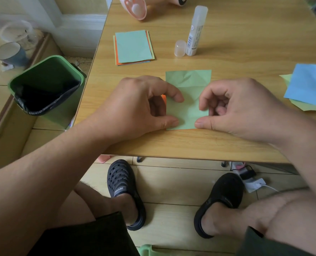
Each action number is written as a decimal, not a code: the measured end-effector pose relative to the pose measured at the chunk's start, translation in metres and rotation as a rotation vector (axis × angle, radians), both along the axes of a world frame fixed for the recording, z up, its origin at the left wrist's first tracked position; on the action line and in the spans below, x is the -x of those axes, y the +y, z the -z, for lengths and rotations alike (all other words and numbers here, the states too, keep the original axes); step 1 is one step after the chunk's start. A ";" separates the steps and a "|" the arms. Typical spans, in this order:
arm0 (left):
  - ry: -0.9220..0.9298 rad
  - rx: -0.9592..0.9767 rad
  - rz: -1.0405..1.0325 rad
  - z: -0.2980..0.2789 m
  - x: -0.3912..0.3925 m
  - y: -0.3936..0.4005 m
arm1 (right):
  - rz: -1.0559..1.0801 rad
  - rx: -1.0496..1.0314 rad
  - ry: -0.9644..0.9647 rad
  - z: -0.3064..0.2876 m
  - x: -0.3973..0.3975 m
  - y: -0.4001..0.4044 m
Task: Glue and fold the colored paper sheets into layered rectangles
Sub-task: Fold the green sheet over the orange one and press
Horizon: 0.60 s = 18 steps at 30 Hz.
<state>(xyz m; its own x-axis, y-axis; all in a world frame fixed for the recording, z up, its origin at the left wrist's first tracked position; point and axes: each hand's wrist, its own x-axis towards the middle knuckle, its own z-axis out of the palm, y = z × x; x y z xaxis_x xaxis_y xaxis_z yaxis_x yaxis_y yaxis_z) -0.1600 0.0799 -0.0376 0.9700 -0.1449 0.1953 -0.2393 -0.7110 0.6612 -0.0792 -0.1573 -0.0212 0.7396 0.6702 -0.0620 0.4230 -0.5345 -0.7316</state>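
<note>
A creased light green paper sheet [188, 100] lies flat near the front edge of the wooden table [227, 141]. My left hand [140, 106] presses its left side with thumb and index finger. My right hand [233, 108] presses its right side the same way. A sliver of orange paper [164, 97] peeks out under the green sheet beside my left index finger. Behind, a stack of coloured sheets [134, 47] with a mint one on top rests on the table. An uncapped glue stick [197, 31] stands upright with its cap [180, 48] beside it.
A blue sheet [308, 83] over a pale yellow-green one lies at the right edge. A pink paw-shaped object [135, 7] sits at the back. A green bin with a black liner [46, 89] stands on the floor left of the table. My feet in black clogs are under the table.
</note>
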 end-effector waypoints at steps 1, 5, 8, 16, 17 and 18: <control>-0.002 -0.003 0.002 0.000 0.000 0.000 | 0.000 -0.001 -0.003 0.000 0.000 0.000; -0.010 -0.012 0.009 0.000 0.000 0.000 | 0.004 0.007 0.003 0.001 -0.001 -0.001; -0.015 -0.016 0.016 0.000 -0.001 0.000 | 0.009 0.011 0.009 0.002 -0.002 -0.001; -0.015 -0.017 0.021 0.000 0.000 -0.001 | 0.012 0.016 -0.001 0.002 -0.002 0.000; -0.015 -0.014 0.023 0.000 0.000 -0.001 | 0.014 0.018 -0.001 0.002 -0.002 0.000; -0.015 -0.012 0.023 -0.001 0.000 0.000 | 0.016 0.020 -0.001 0.002 -0.002 0.000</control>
